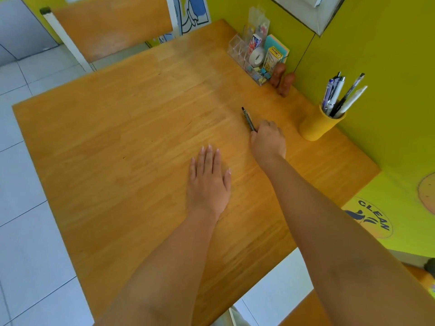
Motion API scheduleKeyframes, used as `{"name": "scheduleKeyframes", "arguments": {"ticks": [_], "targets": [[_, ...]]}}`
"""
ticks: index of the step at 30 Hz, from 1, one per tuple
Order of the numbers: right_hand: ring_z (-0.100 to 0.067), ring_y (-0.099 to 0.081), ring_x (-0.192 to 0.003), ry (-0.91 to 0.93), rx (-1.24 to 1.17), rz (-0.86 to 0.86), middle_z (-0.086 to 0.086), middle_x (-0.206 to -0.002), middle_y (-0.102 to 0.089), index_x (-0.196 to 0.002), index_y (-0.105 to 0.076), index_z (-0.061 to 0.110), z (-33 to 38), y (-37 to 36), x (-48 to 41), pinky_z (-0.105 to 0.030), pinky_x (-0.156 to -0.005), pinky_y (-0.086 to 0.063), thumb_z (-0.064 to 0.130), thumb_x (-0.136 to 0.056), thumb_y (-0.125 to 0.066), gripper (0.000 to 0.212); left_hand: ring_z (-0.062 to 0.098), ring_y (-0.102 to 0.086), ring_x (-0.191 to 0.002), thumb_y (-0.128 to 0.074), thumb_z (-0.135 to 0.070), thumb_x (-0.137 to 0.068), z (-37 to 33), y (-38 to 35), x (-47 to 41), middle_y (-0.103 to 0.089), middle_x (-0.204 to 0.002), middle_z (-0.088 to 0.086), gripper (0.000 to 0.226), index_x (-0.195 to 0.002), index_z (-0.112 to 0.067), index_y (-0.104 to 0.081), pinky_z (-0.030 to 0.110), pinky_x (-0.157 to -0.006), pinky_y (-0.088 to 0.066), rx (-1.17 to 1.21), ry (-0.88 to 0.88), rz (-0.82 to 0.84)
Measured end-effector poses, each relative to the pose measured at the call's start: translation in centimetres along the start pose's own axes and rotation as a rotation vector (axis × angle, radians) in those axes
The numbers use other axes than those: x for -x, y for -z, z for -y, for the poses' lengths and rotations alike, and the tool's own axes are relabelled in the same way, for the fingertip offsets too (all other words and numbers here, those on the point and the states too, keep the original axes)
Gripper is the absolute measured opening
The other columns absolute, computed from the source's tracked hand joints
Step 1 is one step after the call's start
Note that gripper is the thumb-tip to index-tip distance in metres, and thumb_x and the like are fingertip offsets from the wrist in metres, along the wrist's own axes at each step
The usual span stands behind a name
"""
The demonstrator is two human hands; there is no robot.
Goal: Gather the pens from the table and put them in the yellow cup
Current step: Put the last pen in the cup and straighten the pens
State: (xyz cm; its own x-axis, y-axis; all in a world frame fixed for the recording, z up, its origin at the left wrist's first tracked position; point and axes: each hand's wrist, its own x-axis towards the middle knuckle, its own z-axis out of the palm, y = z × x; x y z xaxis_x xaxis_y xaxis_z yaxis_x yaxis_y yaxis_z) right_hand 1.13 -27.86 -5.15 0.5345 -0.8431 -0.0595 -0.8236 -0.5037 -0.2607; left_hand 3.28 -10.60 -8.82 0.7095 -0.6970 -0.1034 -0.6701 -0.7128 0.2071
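A dark pen lies on the wooden table, its far end pointing away from me. My right hand is closed around the pen's near end, fingers curled over it. The yellow cup stands to the right of that hand, close to the green wall, with several pens upright inside it. My left hand rests flat on the table, palm down, fingers together and holding nothing.
A clear plastic organiser with tape, clips and sticky notes stands at the table's far right. Two small brown figures stand between it and the cup. A wooden chair is beyond the far edge.
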Motion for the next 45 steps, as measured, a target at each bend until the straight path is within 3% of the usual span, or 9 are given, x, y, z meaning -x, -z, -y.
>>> {"name": "scheduleKeyframes", "arguments": {"ticks": [4, 11, 16, 22, 27, 34, 38, 40, 45], "targets": [[-0.031, -0.061, -0.101, -0.125, -0.272, -0.006, -0.013, -0.116, -0.06, -0.116, -0.055, 0.007, -1.5, 1.4, 1.9, -0.039, -0.078, -0.048, 0.025, -0.099, -0.049, 0.026, 0.016, 0.007, -0.152, -0.012, -0.047, -0.101, 0.1, 0.1, -0.1, 0.002, -0.165, 0.002, 0.062, -0.155, -0.017, -0.005, 0.042, -0.125, -0.002, 0.001, -0.003, -0.004], [-0.024, -0.059, -0.074, -0.124, -0.57, -0.218, 0.001, -0.084, -0.059, -0.11, -0.048, 0.008, -5.4, 6.0, 5.7, -0.04, -0.061, -0.048, 0.018, -0.092, -0.057, 0.023, 0.018, 0.005, -0.152, -0.014, -0.049, -0.101, 0.1, 0.9, 0.2, 0.0, -0.165, 0.001, 0.062, -0.155, -0.018, -0.011, 0.042, -0.125, -0.001, 0.021, -0.034, 0.045], [-0.012, -0.063, -0.069, -0.193, -0.741, -0.449, 0.009, -0.081, -0.065, -0.119, -0.042, 0.01, -7.8, 9.8, 6.1, -0.03, -0.062, -0.046, 0.019, -0.089, -0.061, 0.036, 0.019, -0.003, -0.152, -0.018, -0.045, -0.103, -2.6, 2.2, -0.2, -0.007, -0.164, 0.005, 0.06, -0.155, -0.016, -0.013, 0.041, -0.125, -0.005, 0.036, -0.2, 0.025], [-0.011, -0.071, -0.077, -0.182, -0.837, -0.654, 0.002, -0.087, -0.076, -0.108, -0.047, 0.01, -10.4, 12.5, 4.2, -0.038, -0.069, -0.056, 0.03, -0.091, -0.057, 0.028, 0.021, -0.007, -0.152, -0.024, -0.048, -0.102, -9.5, 2.6, -2.8, -0.008, -0.164, 0.009, 0.065, -0.155, -0.012, -0.012, 0.038, -0.125, -0.006, 0.136, -0.345, -0.046], [-0.009, -0.063, -0.084, -0.123, -0.74, -0.616, -0.003, -0.101, -0.071, -0.107, -0.056, 0.005, -12.1, 12.8, 1.7, -0.02, -0.068, -0.047, 0.024, -0.094, -0.06, 0.024, 0.023, -0.008, -0.152, -0.032, -0.052, -0.099, -14.5, 3.0, -5.0, -0.012, -0.164, 0.01, 0.072, -0.154, -0.01, -0.011, 0.04, -0.124, -0.009, 0.255, -0.362, -0.069], [-0.029, -0.056, -0.112, -0.056, -0.357, -0.438, -0.011, -0.116, -0.057, -0.1, -0.069, 0.011, -13.8, 11.7, -1.3, -0.043, -0.091, -0.046, 0.027, -0.085, -0.068, 0.022, 0.025, -0.006, -0.152, -0.037, -0.061, -0.093, -17.6, 2.6, -8.6, -0.013, -0.163, 0.011, 0.086, -0.154, -0.007, -0.01, 0.041, -0.123, -0.006, 0.257, -0.377, -0.065], [-0.028, -0.046, -0.124, -0.107, -0.26, -0.292, -0.008, -0.123, -0.052, -0.1, -0.067, 0.014, -13.8, 11.9, -2.0, -0.042, -0.098, -0.035, 0.03, -0.086, -0.068, 0.021, 0.024, -0.004, -0.152, -0.041, -0.062, -0.091, -18.3, 2.3, -9.6, -0.011, -0.164, 0.01, 0.089, -0.154, -0.008, -0.009, 0.041, -0.123, -0.005, 0.313, -0.356, -0.034], [-0.028, -0.046, -0.124, -0.135, -0.241, -0.292, -0.007, -0.125, -0.051, -0.105, -0.063, 0.014, -13.8, 11.8, -2.3, -0.042, -0.098, -0.034, 0.037, -0.084, -0.069, 0.032, 0.022, -0.003, -0.152, -0.044, -0.062, -0.091, -18.7, 2.2, -10.1, -0.011, -0.164, 0.007, 0.089, -0.155, -0.01, -0.01, 0.04, -0.123, -0.003, 0.369, -0.337, -0.019], [-0.025, -0.044, -0.131, -0.131, -0.357, -0.288, -0.004, -0.137, -0.05, -0.137, -0.039, 0.012, -13.3, 11.8, -3.2, -0.045, -0.103, -0.032, 0.059, -0.075, -0.071, 0.084, 0.021, -0.006, -0.152, -0.049, -0.059, -0.089, -19.3, 2.0, -11.1, -0.016, -0.163, 0.007, 0.089, -0.154, -0.01, -0.014, 0.039, -0.123, -0.004, 0.455, -0.338, -0.027]]}}
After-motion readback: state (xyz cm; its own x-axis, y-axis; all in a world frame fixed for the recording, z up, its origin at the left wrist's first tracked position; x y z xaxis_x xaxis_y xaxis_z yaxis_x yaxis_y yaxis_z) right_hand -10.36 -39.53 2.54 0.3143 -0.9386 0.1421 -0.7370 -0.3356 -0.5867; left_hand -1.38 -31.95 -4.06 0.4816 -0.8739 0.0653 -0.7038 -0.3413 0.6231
